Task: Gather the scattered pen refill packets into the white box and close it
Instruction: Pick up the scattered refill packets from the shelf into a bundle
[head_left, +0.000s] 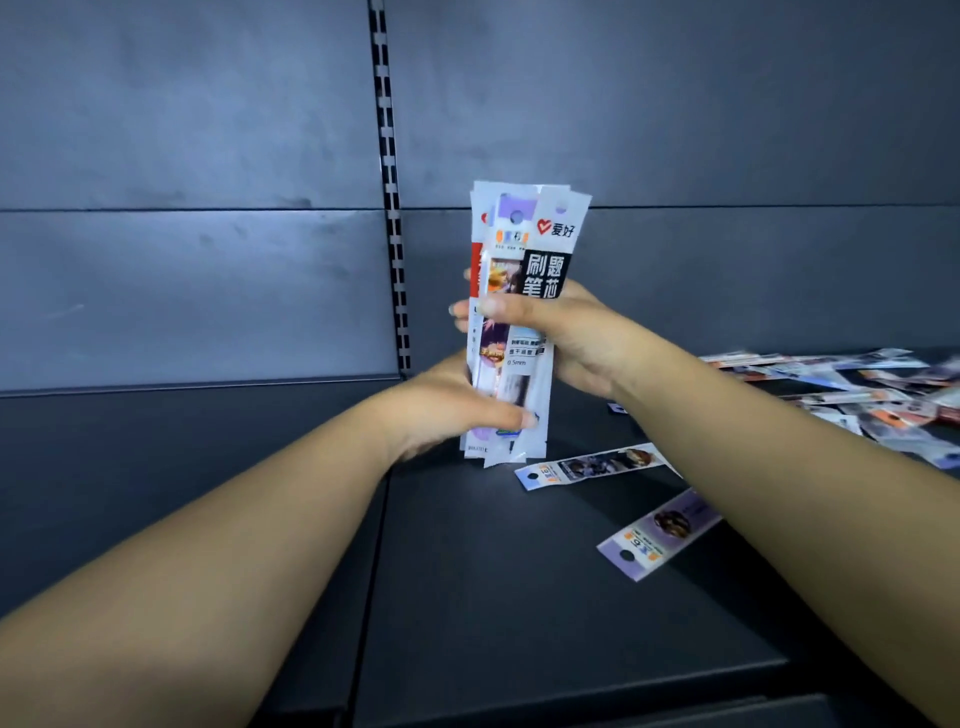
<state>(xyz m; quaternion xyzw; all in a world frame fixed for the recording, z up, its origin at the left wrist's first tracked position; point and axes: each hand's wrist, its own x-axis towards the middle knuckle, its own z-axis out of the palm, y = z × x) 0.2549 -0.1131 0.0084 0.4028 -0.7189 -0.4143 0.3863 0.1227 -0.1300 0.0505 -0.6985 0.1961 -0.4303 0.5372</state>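
Upright bundle of long, narrow plastic pen refill packets (511, 322), white, purple and red: held on end above the dark grey metal shelf (519, 597), lower edges just over or touching its surface, cannot tell which; probably so stood to square the ends before boxing.

Right hand (561, 332): fingers curled round the middle of the bundle, thumb across its front, clamping the stack together.

Left hand (447, 410): at the bundle's lower part, thumb laid across the front near the bottom, other fingers hidden behind; apparently steadying and aligning the loose ends.

Front packet of bundle: red heart logo with "爱好", black panel reading "刷题笔芯", and "0.5mm" lower down; smaller print illegible.

Two loose purple-and-white illustrated packets (592, 465), (660, 532): flat on the shelf just right of the bundle, hang-holes toward the viewer; orange label text too small to read.

Scattered heap of further packets (857, 395): on the shelf at far right, well apart from the bundle, not yet gathered.

White box: not in view.

Slotted upright rail (389, 197): on the grey back panel.
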